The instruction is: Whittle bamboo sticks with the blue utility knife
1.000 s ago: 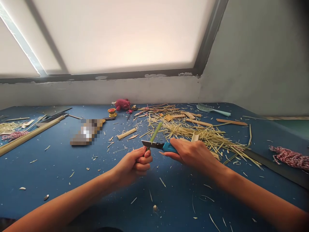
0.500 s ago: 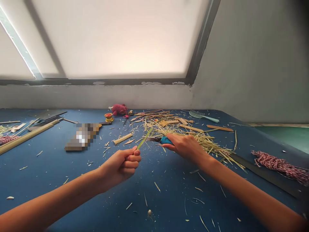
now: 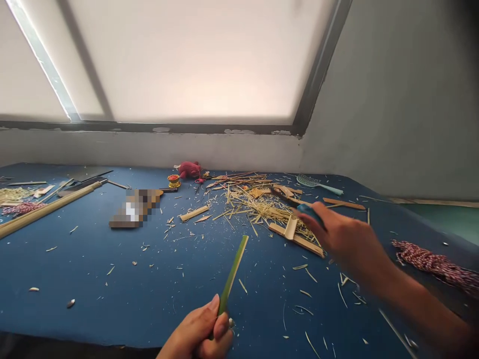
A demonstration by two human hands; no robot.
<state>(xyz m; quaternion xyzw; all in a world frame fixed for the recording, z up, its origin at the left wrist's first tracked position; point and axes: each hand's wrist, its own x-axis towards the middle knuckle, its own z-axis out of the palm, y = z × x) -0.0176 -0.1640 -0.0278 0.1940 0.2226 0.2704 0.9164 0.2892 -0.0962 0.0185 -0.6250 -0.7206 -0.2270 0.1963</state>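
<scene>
Low in the head view, my left hand [image 3: 204, 329] is closed around the lower end of a green bamboo strip [image 3: 235, 271], which tilts up and slightly right. My right hand [image 3: 346, 239] grips a knife [image 3: 310, 212] by its blue handle, its dark blade pointing up and left. The knife is apart from the strip and hovers over the right side of a heap of thin bamboo slivers [image 3: 271, 209]. Just left of the right hand, a short pale bamboo piece [image 3: 291, 228] lies across a longer flat one [image 3: 312, 247]. Motion slightly blurs the blade.
Shavings are scattered over the blue table [image 3: 123, 309]. Behind stand a pink plush toy [image 3: 189, 169] and a small gold dish [image 3: 174, 180]. Bamboo poles [image 3: 56, 207] lie left, near a pixelated object [image 3: 134, 209]. Right are a hairbrush [image 3: 318, 183] and a red-and-white cord bundle [image 3: 430, 262].
My left hand has drawn down toward me, with the strip now more upright. My right hand has moved right, taking the knife away from the strip. The view has shifted slightly.
</scene>
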